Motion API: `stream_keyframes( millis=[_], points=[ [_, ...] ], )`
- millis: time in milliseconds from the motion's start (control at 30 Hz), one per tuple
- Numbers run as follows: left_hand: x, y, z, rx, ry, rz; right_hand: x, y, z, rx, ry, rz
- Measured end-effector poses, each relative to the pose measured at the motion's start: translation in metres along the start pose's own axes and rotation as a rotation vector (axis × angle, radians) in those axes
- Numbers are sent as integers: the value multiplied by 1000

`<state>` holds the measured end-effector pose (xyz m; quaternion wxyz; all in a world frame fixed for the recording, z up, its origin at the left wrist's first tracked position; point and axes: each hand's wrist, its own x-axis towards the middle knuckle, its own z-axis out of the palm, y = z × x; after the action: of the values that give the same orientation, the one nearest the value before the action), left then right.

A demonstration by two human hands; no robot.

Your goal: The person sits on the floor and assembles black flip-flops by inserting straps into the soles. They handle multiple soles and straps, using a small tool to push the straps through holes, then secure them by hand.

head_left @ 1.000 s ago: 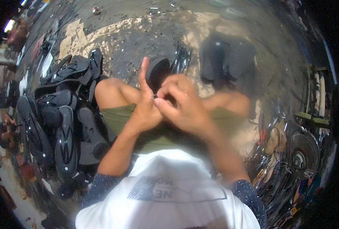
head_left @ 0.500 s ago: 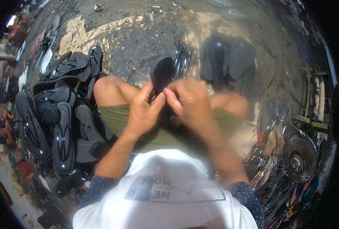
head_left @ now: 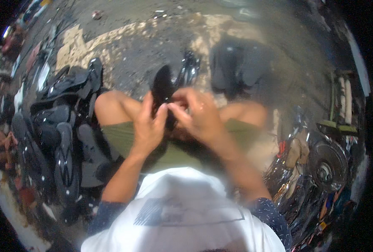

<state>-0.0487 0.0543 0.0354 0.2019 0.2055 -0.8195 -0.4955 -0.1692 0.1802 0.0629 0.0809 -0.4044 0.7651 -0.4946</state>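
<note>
Head view, both hands raised together over the lap, left hand (head_left: 147,126) and right hand (head_left: 199,115) pinching black sandal (head_left: 163,86)

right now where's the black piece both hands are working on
Head view, centre: the black piece stands between the left hand and right hand, above the lap.

Bare dirt ground (head_left: 123,54), dark and gritty, with a pale sandy patch toward the top left; a heap of black plastic panels (head_left: 56,126) lies on it at the left; a dark cloth (head_left: 236,67) lies near the top; scrap metal parts (head_left: 316,168) crowd the right edge.
</note>
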Motion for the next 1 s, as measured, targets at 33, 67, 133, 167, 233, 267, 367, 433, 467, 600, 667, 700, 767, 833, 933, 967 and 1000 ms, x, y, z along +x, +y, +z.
stream_keyframes(
  millis=[33,67,133,167,233,267,367,433,467,600,667,700,767,833,933,967,1000],
  points=[
    [0,4,-3,-14,-9,17,-1,2,5,-150,44,-116],
    [-6,4,-5,-51,11,-152,2,3,14,-125,48,-174],
    [-7,0,-26,278,-7,-26,11,6,17,-5,19,-224],
    [-3,4,-52,639,-22,274,17,5,13,102,-18,-217],
    [-14,12,-115,151,-15,-307,40,38,-17,199,49,31],
    [-27,24,-159,89,1,-404,52,65,-36,173,155,270],
    [-43,55,-270,558,-87,-278,58,209,-68,-516,267,372],
    [-40,85,-257,585,334,-193,61,228,-54,-771,90,652],
    [-37,85,-240,359,411,-156,58,248,-58,-680,87,628],
    [-3,39,-119,-233,232,-157,57,183,-38,-478,277,199],
    [15,15,-55,-485,194,-306,53,97,1,-69,100,-46],
    [25,9,-42,-623,190,-433,45,75,17,45,-88,-252],
    [50,23,-53,462,67,-478,24,61,38,137,-186,-222],
    [22,-28,-71,-84,370,-124,50,98,45,257,-56,207],
    [-16,-15,-107,9,194,-221,69,214,68,-91,278,540],
    [-25,-23,-114,114,67,-219,67,243,75,-259,356,543],
    [-36,-3,-110,248,-16,-362,68,247,75,-303,272,616]
  ],
)
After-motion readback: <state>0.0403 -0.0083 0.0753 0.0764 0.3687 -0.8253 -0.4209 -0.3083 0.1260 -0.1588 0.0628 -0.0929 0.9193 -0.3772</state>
